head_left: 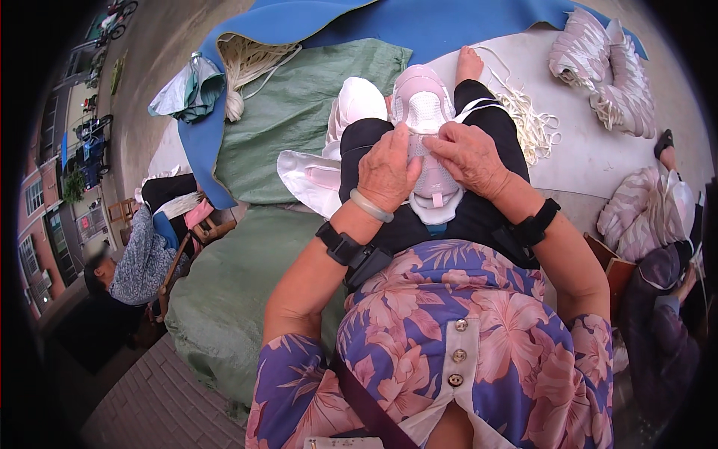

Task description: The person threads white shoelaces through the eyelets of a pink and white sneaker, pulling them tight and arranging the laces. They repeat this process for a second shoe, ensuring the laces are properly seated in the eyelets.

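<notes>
A pale pink and white shoe upper lies on my lap, its pink pull tab toward me. My left hand is closed around its left side, thumb against the opening. At the opposite edge, my right hand has curled fingers pinched together; what lies between the fingertips is hidden. A white shoelace loops out just beyond my right hand. To the left, against my knee, rest more white shoe uppers, one with a pink lining.
A green woven sheet and blue matting spread ahead. White laces lie in a bundle and a loose pile. Stacked uppers sit far right. One person sits at left, another at right.
</notes>
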`<state>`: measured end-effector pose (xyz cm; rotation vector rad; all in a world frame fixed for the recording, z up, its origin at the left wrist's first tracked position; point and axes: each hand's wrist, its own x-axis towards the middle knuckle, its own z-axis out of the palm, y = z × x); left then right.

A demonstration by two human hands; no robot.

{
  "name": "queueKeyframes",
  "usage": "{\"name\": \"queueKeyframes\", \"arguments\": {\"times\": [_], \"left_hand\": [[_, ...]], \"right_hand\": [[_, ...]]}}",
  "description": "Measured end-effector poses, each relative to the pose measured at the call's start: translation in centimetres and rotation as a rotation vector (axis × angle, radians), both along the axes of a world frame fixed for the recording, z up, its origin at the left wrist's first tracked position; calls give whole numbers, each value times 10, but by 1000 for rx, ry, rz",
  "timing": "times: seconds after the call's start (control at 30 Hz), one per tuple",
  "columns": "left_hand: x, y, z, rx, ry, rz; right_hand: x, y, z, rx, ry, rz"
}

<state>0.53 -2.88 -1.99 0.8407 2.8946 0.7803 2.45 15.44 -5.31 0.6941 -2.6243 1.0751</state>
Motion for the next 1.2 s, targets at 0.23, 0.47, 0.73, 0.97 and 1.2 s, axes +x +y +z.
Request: {"name": "queueKeyframes", "arguments": {"times": [0.23,0.47,0.73,0.97,1.2], "left_hand": [[0,6,-3,-125,-58,47],[-9,1,-12,-22,-80,-12],[-21,-3,-22,95,-127,-96],[-16,1,-28,48,-83,34],[-4,0,-26,34,-91,97]], "right_hand": [[-4,-20,-2,88,37,-100],[-2,-33,-9,79,37,-246],[-7,-47,-9,185,-62,-293],[6,-39,-3,387,-140,-227],[148,154,-6,561,-167,-384]]}}
